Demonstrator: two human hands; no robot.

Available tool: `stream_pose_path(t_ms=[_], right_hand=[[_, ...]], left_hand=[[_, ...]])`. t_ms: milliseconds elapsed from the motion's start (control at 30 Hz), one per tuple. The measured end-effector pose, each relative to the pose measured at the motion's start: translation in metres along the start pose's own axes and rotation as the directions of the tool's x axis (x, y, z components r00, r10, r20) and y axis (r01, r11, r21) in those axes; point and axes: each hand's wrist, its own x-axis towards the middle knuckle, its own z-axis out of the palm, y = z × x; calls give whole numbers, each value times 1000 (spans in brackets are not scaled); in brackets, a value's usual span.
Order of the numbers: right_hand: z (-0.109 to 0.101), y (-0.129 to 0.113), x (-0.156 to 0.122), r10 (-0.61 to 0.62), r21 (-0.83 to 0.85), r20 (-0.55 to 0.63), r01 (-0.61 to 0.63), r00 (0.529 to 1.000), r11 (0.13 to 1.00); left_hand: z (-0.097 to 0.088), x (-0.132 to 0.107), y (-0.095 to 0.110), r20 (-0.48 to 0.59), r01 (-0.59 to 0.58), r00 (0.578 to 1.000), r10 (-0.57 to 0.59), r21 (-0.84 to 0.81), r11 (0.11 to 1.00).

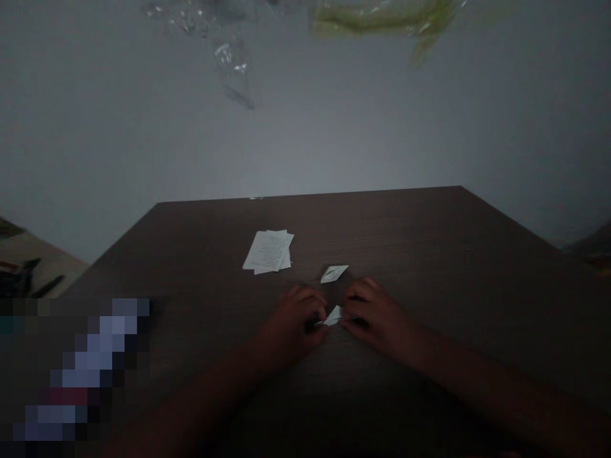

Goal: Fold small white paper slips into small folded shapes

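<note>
The left hand (298, 321) and right hand (379, 321) were curled inward, fingertips pinching a small paper (333, 316) between them at the table (405, 235). A folded piece (334, 273) lay just beyond, loose sheets (268, 251) farther left.

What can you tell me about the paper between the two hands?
The paper is a small, pale piece, apparently folded; its visible part looks roughly triangular. The left hand and right hand hold it from opposite sides, covering its ends. Whether it touches the table is too dark to tell.
</note>
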Motion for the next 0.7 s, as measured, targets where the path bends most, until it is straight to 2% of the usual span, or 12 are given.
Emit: stream_pose_path(t_ms=[233, 500, 700], right_hand=[[-1, 0, -2, -21, -17, -10, 21, 1000, 1000], [-1, -3, 0, 6, 12, -29, -5, 1000, 1000], [1, -4, 0, 126, 59, -3, -126, 992, 990]], left_hand=[[-1, 2, 0, 14, 72, 997, -72, -4, 997], [-4, 2, 4, 30, 47, 998, -47, 12, 999], [-4, 1, 4, 38, 24, 999, -26, 53, 998]])
